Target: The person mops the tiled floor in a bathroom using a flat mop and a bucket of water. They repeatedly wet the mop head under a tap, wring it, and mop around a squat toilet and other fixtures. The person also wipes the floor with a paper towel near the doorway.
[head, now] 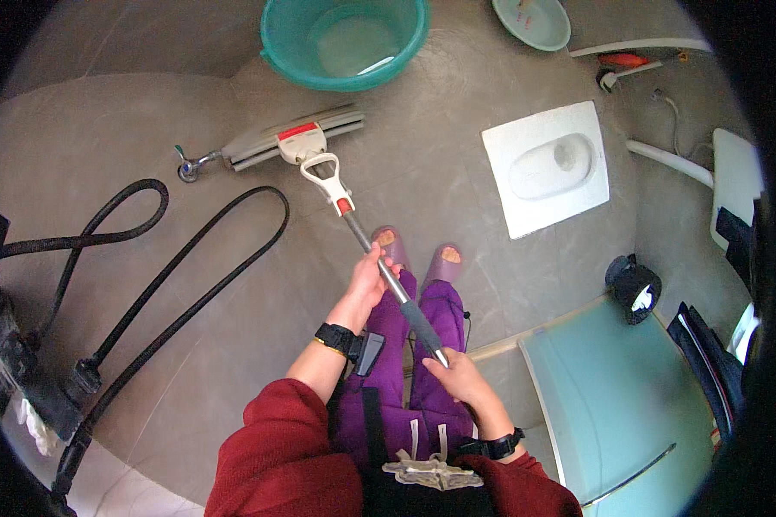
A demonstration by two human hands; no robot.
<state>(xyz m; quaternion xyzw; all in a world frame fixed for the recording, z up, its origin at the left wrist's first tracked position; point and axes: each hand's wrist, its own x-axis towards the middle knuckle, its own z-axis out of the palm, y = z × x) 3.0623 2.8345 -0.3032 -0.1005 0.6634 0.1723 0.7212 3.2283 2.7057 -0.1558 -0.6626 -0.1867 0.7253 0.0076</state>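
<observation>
A sponge mop with a steel handle (359,231) runs from my waist toward the far wall. My left hand (370,276) grips its shaft midway, above the grey foam sleeve (420,327). At the near end my right hand (456,376) is closed around the handle's tip. The white mop head (302,143), with a red panel and grey roller bars (344,123), lies near the far wall, its left part blurred. A white pull lever (326,178) sits on the shaft just behind the head.
A green basin (268,45) holding water stands at the far side; a pale bowl (546,29) is to its right. A white squat toilet (498,165) is set in the floor. Black hoses (200,229) loop at left near a metal tap (191,169). A frosted glass door (608,388) stands at right.
</observation>
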